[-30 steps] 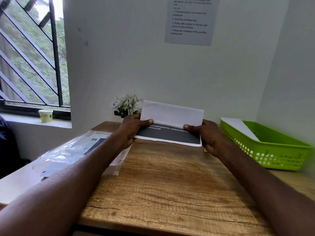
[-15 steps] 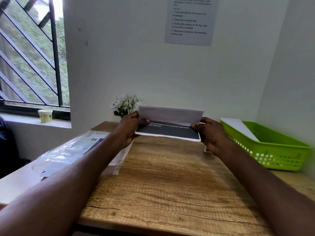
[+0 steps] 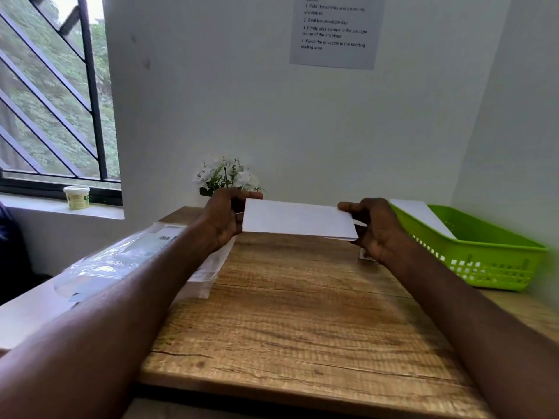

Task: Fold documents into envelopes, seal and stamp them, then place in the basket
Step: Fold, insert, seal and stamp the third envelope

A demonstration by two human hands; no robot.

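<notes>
A folded white document (image 3: 298,220) hangs just above the far part of the wooden table (image 3: 302,322). My left hand (image 3: 225,217) pinches its left end and my right hand (image 3: 373,226) pinches its right end. The top flap now lies folded down over the dark printed side, which is hidden. A green basket (image 3: 490,261) stands at the right against the wall, with a white sheet or envelope (image 3: 422,214) lying in its far end.
A clear plastic packet of paper goods (image 3: 121,261) lies at the table's left edge. A pot of white flowers (image 3: 227,176) stands behind my left hand. A small tub (image 3: 76,197) sits on the window sill. An instruction sheet (image 3: 334,28) hangs on the wall.
The upright white flap has come down over the dark printed part, closing the fold. Both hands stayed at the ends of the paper.
</notes>
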